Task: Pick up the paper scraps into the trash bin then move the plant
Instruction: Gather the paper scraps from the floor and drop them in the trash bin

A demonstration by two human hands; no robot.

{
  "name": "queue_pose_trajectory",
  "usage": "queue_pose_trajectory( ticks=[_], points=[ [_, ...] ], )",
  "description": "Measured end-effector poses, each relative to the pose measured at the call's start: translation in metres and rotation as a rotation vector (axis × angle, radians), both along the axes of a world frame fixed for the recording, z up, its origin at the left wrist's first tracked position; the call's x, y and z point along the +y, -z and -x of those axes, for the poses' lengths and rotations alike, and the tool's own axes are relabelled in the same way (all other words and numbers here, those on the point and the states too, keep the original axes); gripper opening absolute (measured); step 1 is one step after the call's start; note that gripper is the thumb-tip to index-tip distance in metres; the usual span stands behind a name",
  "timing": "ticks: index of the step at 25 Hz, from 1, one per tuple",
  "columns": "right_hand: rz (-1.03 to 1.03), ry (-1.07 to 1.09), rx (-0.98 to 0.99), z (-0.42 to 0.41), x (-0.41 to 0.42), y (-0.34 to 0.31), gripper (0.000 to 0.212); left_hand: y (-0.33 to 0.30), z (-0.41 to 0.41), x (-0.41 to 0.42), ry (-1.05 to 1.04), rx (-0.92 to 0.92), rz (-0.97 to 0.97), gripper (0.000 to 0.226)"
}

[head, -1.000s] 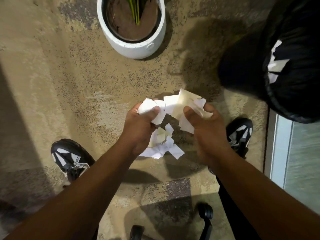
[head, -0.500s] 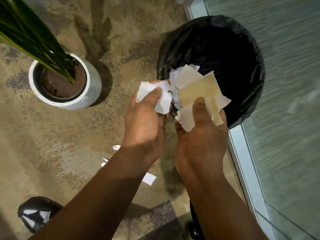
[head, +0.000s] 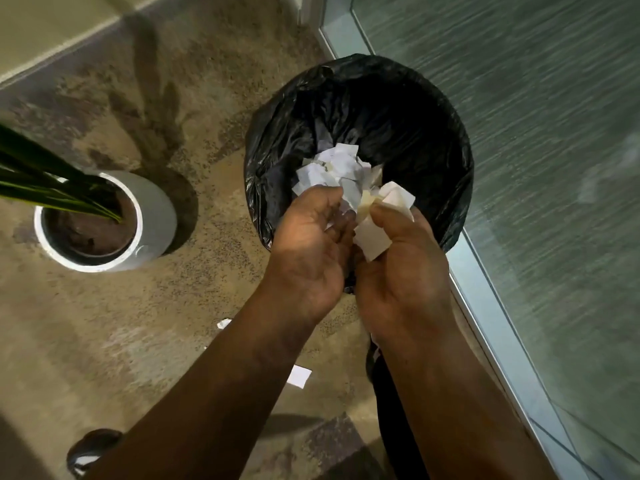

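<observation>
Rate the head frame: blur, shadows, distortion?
Head view: mild motion softness on the paper scraps above the trash bin and on both hands; the plant throws a long shadow up the carpet; wide-angle bend shows in the glass panel's frame; lower corners fall dark; no strong glare.

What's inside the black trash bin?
The trash bin has a black bag lining it, and white paper scraps show over its opening, by the left hand and right hand. The dark bottom and anything below the hands cannot be seen.
</observation>
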State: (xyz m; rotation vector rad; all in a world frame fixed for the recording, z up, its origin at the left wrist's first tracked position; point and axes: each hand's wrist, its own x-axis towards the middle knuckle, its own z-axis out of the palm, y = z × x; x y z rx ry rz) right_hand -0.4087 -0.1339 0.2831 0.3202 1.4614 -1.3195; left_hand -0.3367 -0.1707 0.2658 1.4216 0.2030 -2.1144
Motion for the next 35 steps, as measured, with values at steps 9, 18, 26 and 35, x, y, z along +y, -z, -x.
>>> queue_pose_trajectory(
  ticks=[9, 18, 26, 35],
  points=[
    [0.007, 0.125, -0.074, 0.006, -0.006, 0.006, 0.043, 0.006, -0.004, -0.004, -0.073, -0.017, -0.038, 0.011],
    [0.036, 0.037, -0.108, -0.018, 0.003, 0.015, 0.052, 0.008, -0.029, 0.001, -0.047, -0.097, 0.009, 0.026],
    [-0.007, -0.325, -0.053, -0.096, 0.043, 0.045, 0.036, 0.048, -0.140, 0.048, 0.062, -0.263, 0.236, 0.027],
    [-0.474, -1.278, 0.326, -0.154, 0.197, 0.187, 0.018, 0.189, -0.286, 0.218, 0.472, -0.671, 0.015, 0.032]
  ],
)
